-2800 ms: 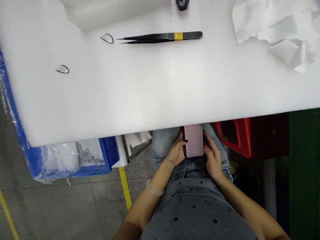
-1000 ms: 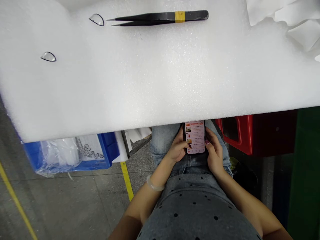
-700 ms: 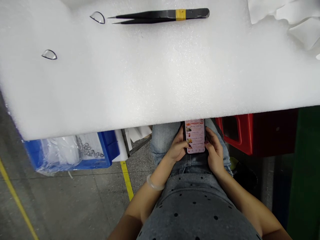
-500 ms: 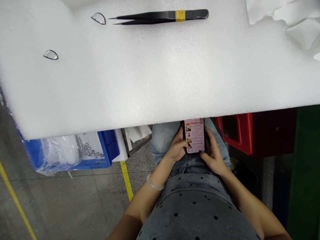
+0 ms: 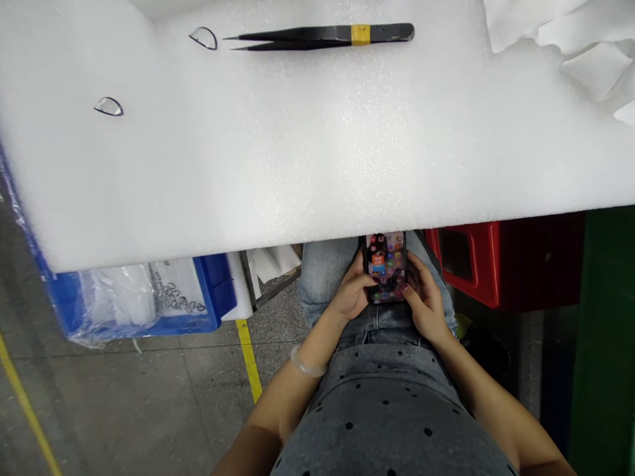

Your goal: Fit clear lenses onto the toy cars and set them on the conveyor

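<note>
A smartphone (image 5: 385,268) lies between my two hands, low over my lap, its top end hidden under the foam edge. My left hand (image 5: 353,291) grips its left side, with the thumb over the screen. Around the right side is my right hand (image 5: 425,301), its thumb touching the lower right of the screen. App icons fill the display. Above on the white foam sheet (image 5: 317,165) rest black tweezers (image 5: 317,38) with a yellow band. Left of their tips is a small clear, dark-rimmed teardrop piece (image 5: 204,38); another such piece (image 5: 109,106) lies farther left.
Below the foam at left stands a blue bin (image 5: 211,291) holding plastic bags and several dark-rimmed pieces. A red plastic box (image 5: 536,264) is under the right side. Crumpled white sheets (image 5: 598,66) lie at the upper right. Yellow lines (image 5: 249,360) mark the floor.
The phone screen has switched from a pinkish list page to a page of app icons. My right thumb has moved up onto the screen. The view has shifted slightly.
</note>
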`<state>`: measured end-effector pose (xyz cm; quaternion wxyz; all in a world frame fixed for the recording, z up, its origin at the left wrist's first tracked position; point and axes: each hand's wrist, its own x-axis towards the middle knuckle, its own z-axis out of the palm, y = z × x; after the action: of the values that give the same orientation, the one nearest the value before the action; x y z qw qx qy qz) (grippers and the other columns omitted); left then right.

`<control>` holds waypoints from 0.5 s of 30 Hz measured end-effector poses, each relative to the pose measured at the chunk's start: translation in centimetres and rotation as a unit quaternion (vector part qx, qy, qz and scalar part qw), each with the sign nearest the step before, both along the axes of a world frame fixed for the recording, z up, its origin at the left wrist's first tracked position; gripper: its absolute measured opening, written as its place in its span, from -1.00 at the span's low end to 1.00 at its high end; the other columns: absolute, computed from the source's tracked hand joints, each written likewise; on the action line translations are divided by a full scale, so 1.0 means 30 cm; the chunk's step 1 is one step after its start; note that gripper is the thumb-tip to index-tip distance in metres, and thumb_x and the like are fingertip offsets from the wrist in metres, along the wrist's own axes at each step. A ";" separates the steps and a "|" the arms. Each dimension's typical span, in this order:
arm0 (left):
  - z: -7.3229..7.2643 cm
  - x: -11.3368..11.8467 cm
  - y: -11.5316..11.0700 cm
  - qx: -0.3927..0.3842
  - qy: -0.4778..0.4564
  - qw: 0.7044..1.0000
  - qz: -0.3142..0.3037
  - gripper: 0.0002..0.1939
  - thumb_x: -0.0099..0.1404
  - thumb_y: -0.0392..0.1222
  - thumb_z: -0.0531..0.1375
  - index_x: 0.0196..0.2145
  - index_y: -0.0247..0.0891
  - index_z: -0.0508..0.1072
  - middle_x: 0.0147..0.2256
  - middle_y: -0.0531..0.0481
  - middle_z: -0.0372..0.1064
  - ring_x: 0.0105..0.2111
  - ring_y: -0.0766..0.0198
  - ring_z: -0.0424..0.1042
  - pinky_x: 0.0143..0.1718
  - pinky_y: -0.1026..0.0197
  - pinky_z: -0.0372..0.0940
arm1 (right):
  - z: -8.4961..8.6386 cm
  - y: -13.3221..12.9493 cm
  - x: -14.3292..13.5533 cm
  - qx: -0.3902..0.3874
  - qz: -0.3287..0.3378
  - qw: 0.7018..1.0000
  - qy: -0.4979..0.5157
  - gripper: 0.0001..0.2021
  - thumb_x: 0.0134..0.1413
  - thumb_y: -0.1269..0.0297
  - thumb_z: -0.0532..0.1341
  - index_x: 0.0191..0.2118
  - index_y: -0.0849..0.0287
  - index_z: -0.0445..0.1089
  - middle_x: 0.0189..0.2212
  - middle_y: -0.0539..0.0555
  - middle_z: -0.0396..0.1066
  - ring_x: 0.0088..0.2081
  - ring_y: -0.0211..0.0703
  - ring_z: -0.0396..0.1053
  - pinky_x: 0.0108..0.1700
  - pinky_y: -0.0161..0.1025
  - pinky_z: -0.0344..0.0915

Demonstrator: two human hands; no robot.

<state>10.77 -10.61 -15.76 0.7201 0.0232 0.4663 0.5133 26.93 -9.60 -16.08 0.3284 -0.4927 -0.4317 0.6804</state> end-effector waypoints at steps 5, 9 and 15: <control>0.003 0.004 0.002 0.001 0.006 1.000 0.005 -0.20 -0.04 -0.37 0.20 0.22 -0.14 0.28 0.04 -0.03 0.47 0.11 0.02 0.40 0.17 0.01 0.26 | 0.000 -0.002 -0.002 -0.002 -0.008 1.000 0.000 -0.49 0.25 0.25 0.23 0.30 -0.02 0.25 0.32 0.10 0.23 0.33 0.02 0.22 0.40 0.10 0.15; 0.003 0.005 0.003 -0.002 0.011 1.000 0.007 -0.19 -0.05 -0.38 0.20 0.22 -0.14 0.28 0.05 -0.03 0.47 0.12 0.02 0.39 0.18 0.00 0.26 | -0.002 -0.003 -0.003 -0.001 -0.008 1.000 -0.013 -0.49 0.26 0.24 0.22 0.30 0.00 0.25 0.32 0.12 0.23 0.33 0.03 0.23 0.39 0.11 0.16; 0.009 0.009 0.008 -0.007 0.001 1.000 0.008 -0.12 -0.05 -0.39 0.20 0.28 -0.14 0.23 0.07 -0.02 0.47 0.14 0.03 0.38 0.22 0.00 0.23 | -0.001 -0.007 -0.003 0.003 -0.014 1.000 -0.004 -0.51 0.27 0.30 0.21 0.28 -0.04 0.26 0.31 0.09 0.24 0.32 -0.02 0.24 0.38 0.08 0.19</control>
<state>11.04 -10.38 -15.51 0.7153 0.0153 0.4707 0.5162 26.84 -9.81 -16.10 0.3377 -0.5006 -0.4276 0.6727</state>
